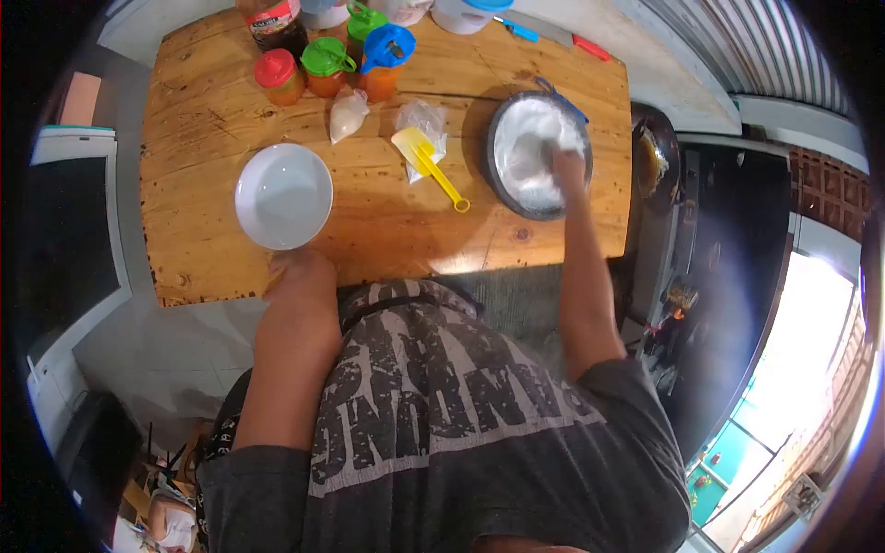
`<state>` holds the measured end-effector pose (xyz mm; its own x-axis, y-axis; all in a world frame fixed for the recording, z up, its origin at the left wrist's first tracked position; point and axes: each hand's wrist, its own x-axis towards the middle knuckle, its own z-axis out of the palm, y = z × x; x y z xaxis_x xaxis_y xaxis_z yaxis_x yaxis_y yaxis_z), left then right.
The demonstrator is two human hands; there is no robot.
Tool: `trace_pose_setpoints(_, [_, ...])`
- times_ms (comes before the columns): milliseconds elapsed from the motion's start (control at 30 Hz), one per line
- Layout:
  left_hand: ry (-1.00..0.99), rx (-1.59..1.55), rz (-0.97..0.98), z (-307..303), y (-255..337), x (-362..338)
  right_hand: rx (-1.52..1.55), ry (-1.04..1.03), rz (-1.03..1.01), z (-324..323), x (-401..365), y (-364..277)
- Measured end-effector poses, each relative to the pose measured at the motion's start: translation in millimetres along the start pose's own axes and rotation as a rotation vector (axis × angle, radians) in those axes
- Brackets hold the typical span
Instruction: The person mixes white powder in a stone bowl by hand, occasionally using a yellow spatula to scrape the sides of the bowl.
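Observation:
My right hand (569, 169) reaches into a dark round bowl (495, 169) holding white powder (533, 120) that looks like flour. Its fingers are smeared by motion and partly hidden, and I cannot tell whether they grip anything. My left hand (302, 274) rests at the table's front edge with its fingers curled in, just below a white bowl (247, 198). That bowl looks smooth and pale inside. Between the two bowls lies a yellow spatula (433, 170), its blade overlapping a crumpled clear plastic bag (426, 118). A small tied bag of white stuff (348, 116) sits left of it.
Along the back of the wooden table (387, 249) stand jars with a red lid (275, 68), a green lid (324, 55) and a blue lid (388, 46), plus a dark bottle (275, 26). A red-handled knife (591, 47) lies back right. A pan (656, 157) is beyond the right edge.

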<state>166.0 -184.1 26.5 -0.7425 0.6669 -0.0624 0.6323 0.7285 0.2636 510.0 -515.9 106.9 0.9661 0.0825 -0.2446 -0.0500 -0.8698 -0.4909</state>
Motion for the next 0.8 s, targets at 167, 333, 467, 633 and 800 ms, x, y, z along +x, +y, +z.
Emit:
trace_pose_setpoints(167, [0.005,0.003,-0.008,-3,0,0,-0.281,0.271,0.029,29,-83,-68])
trace_pose_setpoints(333, [0.008,0.026,0.004,-3,-3,-1,0.074,0.058,-0.054,-5,15,-15])
trace_pose_setpoints(467, [0.0,0.023,-0.026,-3,-5,-2,0.013,0.267,-0.036,45,-29,32])
trace_pose_setpoints(633, [0.0,0.035,0.004,-7,-5,-3,-0.24,0.342,-0.064,27,-49,-54])
trace_pose_setpoints(800, [-0.01,0.028,-0.007,-3,-6,-5,0.106,0.017,0.112,13,-14,-4])
